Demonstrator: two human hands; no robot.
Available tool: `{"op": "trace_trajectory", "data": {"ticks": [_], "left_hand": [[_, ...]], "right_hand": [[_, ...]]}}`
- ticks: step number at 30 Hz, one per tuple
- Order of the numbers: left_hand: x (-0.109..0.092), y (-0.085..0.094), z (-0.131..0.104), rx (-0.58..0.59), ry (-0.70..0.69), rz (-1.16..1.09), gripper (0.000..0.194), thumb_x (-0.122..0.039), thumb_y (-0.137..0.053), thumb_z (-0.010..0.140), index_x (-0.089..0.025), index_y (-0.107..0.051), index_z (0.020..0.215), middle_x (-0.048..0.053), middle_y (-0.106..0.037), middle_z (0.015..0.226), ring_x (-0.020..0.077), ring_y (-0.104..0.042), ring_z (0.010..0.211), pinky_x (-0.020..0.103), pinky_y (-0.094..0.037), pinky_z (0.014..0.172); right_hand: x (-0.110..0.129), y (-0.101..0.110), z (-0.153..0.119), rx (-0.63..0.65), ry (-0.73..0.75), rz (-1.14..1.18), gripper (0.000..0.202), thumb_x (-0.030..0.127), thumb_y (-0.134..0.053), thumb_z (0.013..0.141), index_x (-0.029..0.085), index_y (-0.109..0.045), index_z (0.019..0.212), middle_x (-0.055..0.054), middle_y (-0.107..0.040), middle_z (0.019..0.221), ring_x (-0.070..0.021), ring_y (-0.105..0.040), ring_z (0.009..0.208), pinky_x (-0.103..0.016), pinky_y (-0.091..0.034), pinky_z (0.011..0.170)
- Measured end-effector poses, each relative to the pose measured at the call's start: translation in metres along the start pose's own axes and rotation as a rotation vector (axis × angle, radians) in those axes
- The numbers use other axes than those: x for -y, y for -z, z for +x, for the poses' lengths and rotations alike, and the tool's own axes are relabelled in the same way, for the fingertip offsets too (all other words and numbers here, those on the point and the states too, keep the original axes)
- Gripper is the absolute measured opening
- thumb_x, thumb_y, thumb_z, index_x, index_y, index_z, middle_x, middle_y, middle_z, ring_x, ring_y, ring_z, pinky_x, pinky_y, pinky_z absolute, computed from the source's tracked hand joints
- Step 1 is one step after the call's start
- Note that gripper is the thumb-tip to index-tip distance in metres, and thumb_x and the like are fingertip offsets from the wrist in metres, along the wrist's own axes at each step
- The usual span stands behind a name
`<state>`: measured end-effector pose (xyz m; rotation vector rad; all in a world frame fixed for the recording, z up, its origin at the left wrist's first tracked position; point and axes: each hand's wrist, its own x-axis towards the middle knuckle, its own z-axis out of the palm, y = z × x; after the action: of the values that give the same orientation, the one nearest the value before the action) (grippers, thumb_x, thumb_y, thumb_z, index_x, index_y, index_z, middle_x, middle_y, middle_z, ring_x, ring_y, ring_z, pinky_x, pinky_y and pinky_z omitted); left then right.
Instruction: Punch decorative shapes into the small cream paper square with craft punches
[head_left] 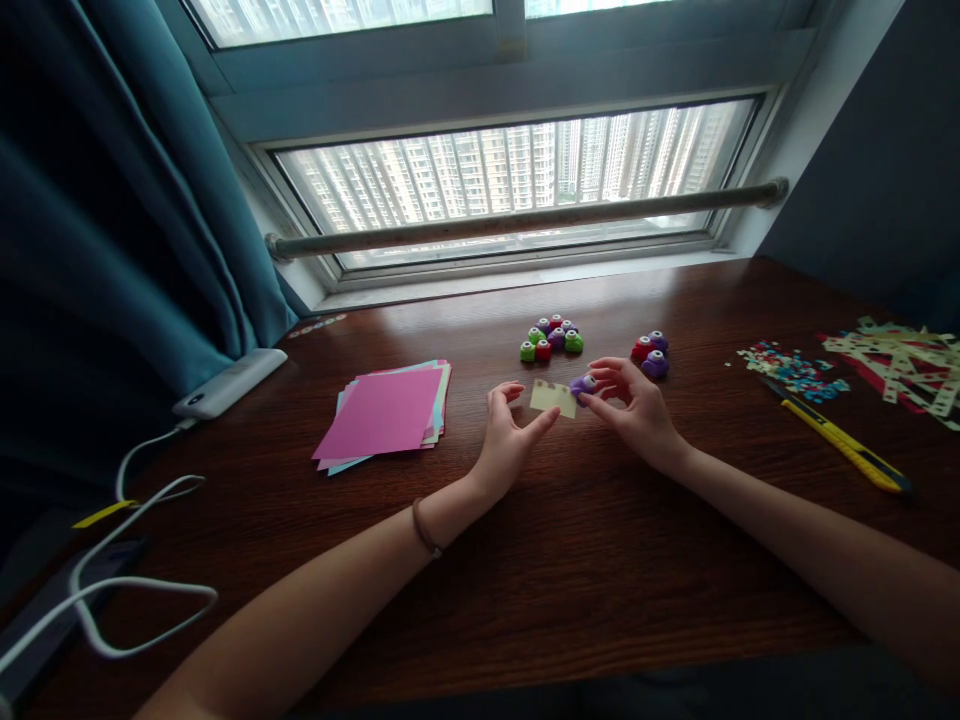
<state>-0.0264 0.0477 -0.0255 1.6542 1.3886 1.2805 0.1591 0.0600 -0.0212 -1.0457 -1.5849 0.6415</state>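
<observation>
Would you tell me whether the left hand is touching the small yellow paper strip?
Touching: the head view shows the left hand fingertip against the yellow paper strip.

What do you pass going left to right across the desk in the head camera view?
White cable → white power bank → stack of coloured paper → left hand → pale paper strip → right hand holding a purple punch → confetti bits → yellow utility knife → punched paper strips.

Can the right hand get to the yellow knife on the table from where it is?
Probably yes. The yellow knife lies on bare table to the right of the right hand, with nothing between them. But that hand is pinching a small purple punch on a paper strip, so it is busy.
</observation>
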Motion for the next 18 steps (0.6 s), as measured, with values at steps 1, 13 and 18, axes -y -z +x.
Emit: {"op": "trace_trajectory", "data": {"ticks": [1,13,18], "left_hand": [[-0.002,0.001,0.000,0.041,-0.022,-0.002,0.038,-0.038,-0.066,0.071,-0.016,-0.056,0.100,0.010,-0.054,0.112,0.0221,-0.048,0.109,0.035,-0.035,0.094],[-0.003,0.000,-0.001,0.194,-0.043,-0.046,0.014,-0.031,-0.064,0.073,-0.019,-0.066,0.080,0.004,-0.064,0.083,0.0204,-0.058,0.084,0.033,-0.044,0.081],[-0.005,0.001,-0.002,0.209,0.015,-0.035,0.014,-0.029,-0.066,0.070,-0.017,-0.065,0.076,0.003,-0.063,0.077,0.0191,-0.059,0.078,0.032,-0.045,0.077]], "right_hand": [[0.000,-0.001,-0.001,-0.050,-0.013,0.005,0.041,0.035,-0.067,0.071,0.018,-0.050,0.105,-0.007,-0.060,0.096,-0.0172,-0.060,0.077,-0.030,-0.051,0.064],[0.012,-0.011,-0.015,-0.007,0.105,-0.077,0.038,0.027,-0.068,0.071,0.016,-0.050,0.103,-0.006,-0.060,0.087,-0.0170,-0.060,0.075,-0.030,-0.054,0.063],[0.006,-0.006,-0.010,-0.061,-0.012,-0.074,0.040,0.033,-0.068,0.070,0.017,-0.050,0.102,-0.008,-0.059,0.092,-0.0187,-0.060,0.078,-0.031,-0.054,0.061]]}}
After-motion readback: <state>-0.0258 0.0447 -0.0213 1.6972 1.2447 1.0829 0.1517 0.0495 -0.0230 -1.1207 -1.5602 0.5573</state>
